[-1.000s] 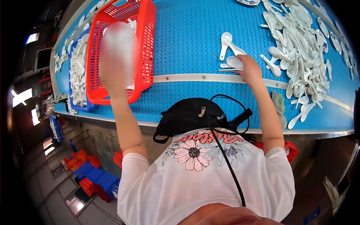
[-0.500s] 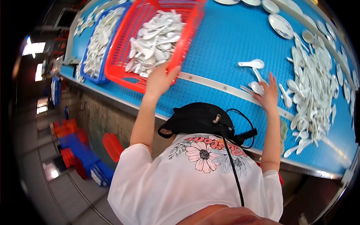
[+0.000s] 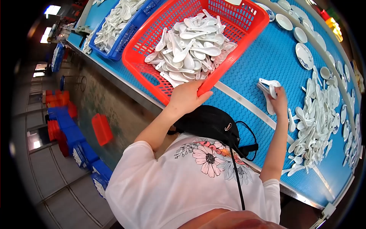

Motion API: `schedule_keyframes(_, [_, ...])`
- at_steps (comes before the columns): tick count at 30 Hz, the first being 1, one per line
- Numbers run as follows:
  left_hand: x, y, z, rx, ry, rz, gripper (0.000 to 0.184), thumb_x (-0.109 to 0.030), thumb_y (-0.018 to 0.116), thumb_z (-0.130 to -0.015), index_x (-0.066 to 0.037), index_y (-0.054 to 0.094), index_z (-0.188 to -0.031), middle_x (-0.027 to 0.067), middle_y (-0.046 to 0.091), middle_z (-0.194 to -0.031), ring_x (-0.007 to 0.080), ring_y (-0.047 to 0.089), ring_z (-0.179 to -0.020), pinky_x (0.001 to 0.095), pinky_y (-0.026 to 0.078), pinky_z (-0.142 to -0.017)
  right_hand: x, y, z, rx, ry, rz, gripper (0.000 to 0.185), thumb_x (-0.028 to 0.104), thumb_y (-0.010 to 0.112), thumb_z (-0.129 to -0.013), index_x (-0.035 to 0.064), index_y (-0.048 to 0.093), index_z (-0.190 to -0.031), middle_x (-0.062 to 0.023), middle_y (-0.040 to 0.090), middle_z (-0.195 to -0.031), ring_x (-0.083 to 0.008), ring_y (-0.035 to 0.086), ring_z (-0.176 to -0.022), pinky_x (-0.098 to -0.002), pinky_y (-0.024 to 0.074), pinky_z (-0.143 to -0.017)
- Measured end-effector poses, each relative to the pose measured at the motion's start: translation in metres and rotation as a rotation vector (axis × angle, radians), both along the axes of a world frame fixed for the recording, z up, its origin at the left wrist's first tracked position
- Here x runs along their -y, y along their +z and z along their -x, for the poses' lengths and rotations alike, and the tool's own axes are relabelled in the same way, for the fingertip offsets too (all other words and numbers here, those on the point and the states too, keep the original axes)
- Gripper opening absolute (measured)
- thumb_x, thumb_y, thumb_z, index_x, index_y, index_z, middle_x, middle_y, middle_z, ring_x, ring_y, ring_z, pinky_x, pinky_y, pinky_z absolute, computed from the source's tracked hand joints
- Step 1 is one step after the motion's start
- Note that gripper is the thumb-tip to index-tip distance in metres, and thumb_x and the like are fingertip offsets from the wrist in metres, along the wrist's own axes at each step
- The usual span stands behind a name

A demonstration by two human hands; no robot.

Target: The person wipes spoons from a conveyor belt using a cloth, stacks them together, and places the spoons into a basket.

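Observation:
My left hand (image 3: 189, 97) grips the near rim of a red plastic basket (image 3: 223, 68), its thumb on the outside and fingers over the edge. White ceramic spoons (image 3: 190, 47) lie heaped in the basket. To the right, my right hand (image 3: 280, 100) is closed round several white spoons (image 3: 268, 84) just over the blue textured surface (image 3: 248, 72); their bowls and handles stick out to the left of my fingers. A large pile of white spoons (image 3: 314, 114) spreads right of that hand.
A blue basket (image 3: 116, 49) full of white spoons adjoins the red one at left. Bowls and patterned plates (image 3: 304, 56) line the far right side. A black waist bag (image 3: 207, 124) rests against the table edge. Stacked red and blue baskets (image 3: 70, 126) stand on the floor.
The view has turned. My left hand went from above the basket to its rim, and the basket now sits angled. My right hand has gathered up the loose spoons.

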State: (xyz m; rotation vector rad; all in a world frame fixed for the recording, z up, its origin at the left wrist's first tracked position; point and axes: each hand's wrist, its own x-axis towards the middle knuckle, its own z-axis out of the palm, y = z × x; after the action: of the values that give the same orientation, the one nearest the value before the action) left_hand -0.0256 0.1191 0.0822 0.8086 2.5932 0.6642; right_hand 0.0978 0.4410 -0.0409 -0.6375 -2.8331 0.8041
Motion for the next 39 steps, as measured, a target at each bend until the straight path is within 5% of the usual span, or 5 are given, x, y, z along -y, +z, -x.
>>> schedule_keyframes(5, [0.002, -0.004, 0.001, -0.025, -0.028, -0.039, 0.039, -0.04, 0.057, -0.075, -0.007, 0.057, -0.096, 0.0109, 0.06, -0.078, 0.0292, 0.058, -0.072, 0.0382, 0.045, -0.063, -0.008, -0.021, 0.019, -0.073, 0.103, -0.207, 0.059, 0.011, 0.074, -0.058, 0.011, 0.05, -0.112, -0.0121, 0.041, -0.127, -0.0317, 0.045, -0.108, -0.0371, 0.0399, -0.089])
schedule_keyframes(15, [0.003, -0.005, 0.002, -0.044, -0.04, -0.063, 0.04, -0.041, 0.057, -0.076, -0.007, 0.056, -0.097, 0.0118, 0.059, -0.077, 0.0298, 0.058, -0.071, 0.0395, 0.046, -0.062, 0.032, -0.028, -0.012, -0.071, -0.176, -0.133, 0.037, 0.013, 0.063, -0.069, 0.0088, 0.049, -0.103, -0.0097, 0.056, -0.093, -0.0293, 0.054, -0.086, -0.0372, 0.0448, -0.072])
schedule_keyframes(29, [-0.002, -0.011, -0.001, 0.003, -0.021, -0.026, 0.04, -0.038, 0.058, -0.076, -0.007, 0.058, -0.101, 0.0132, 0.062, -0.079, 0.0297, 0.059, -0.073, 0.0366, 0.045, -0.064, 0.088, 0.12, 0.159, -0.587, -0.088, 1.474, 0.035, 0.031, 0.063, -0.077, 0.0011, 0.057, -0.095, -0.0068, 0.061, -0.083, -0.0131, 0.06, -0.069, -0.0267, 0.0479, -0.056])
schedule_keyframes(36, [-0.003, -0.008, -0.005, -0.059, -0.032, -0.021, 0.038, -0.04, 0.055, -0.079, -0.009, 0.059, -0.1, 0.0108, 0.062, -0.076, 0.0282, 0.059, -0.071, 0.0347, 0.044, -0.064, 0.077, 0.095, 0.094, -0.618, -0.147, 0.979, 0.032, 0.028, 0.064, -0.077, 0.0063, 0.06, -0.099, -0.0081, 0.057, -0.105, -0.0144, 0.051, -0.097, -0.0257, 0.0416, -0.081])
schedule_keyframes(39, [-0.007, -0.007, -0.007, -0.126, -0.044, 0.021, 0.037, -0.04, 0.052, -0.081, -0.009, 0.059, -0.099, 0.0107, 0.061, -0.075, 0.0282, 0.059, -0.07, 0.0356, 0.044, -0.064, 0.021, 0.033, 0.016, -0.53, -0.304, -0.003, 0.029, 0.027, 0.065, -0.073, 0.0146, 0.062, -0.099, -0.0094, 0.053, -0.113, -0.0253, 0.046, -0.109, -0.0361, 0.0387, -0.088])
